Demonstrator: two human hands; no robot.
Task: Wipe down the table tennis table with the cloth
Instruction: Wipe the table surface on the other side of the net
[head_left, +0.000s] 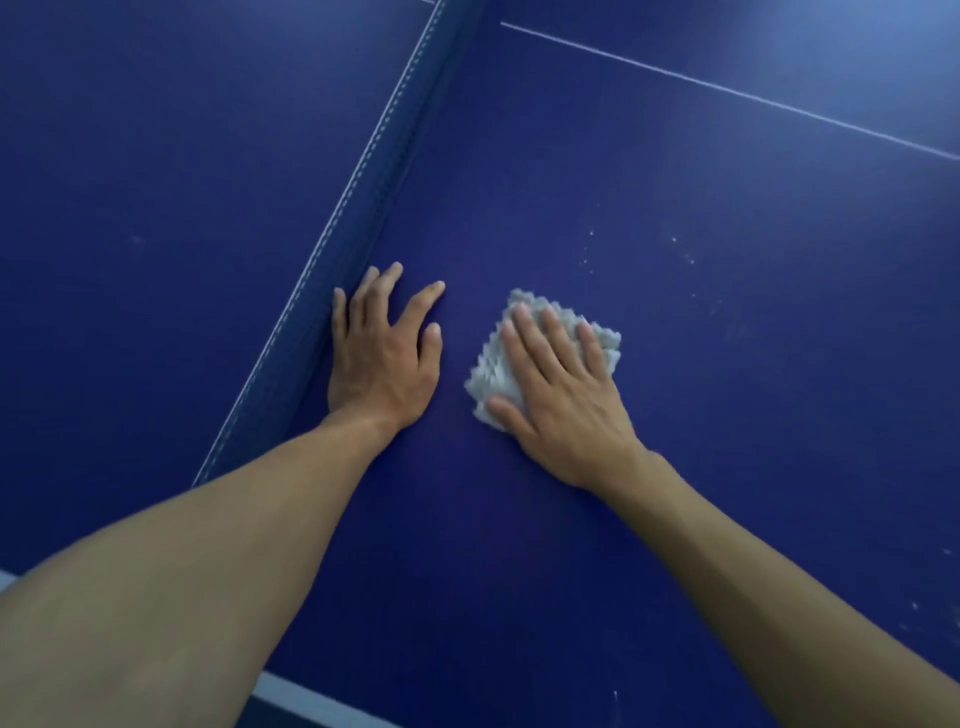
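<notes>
Forearms (208, 571) outstretched; left hand (382, 358) flat on table (727, 389), right hand (563, 400) on cloth (491, 374).

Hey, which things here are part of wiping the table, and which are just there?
For the job: cloth, pressed flat under the right hand; table; pale specks beyond the cloth, not yet wiped.
Just there: net; white line; left hand, resting flat on the table by the net.

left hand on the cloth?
No, the left hand lies flat on the bare table beside the net, while the cloth sits under the flat right hand.
</notes>
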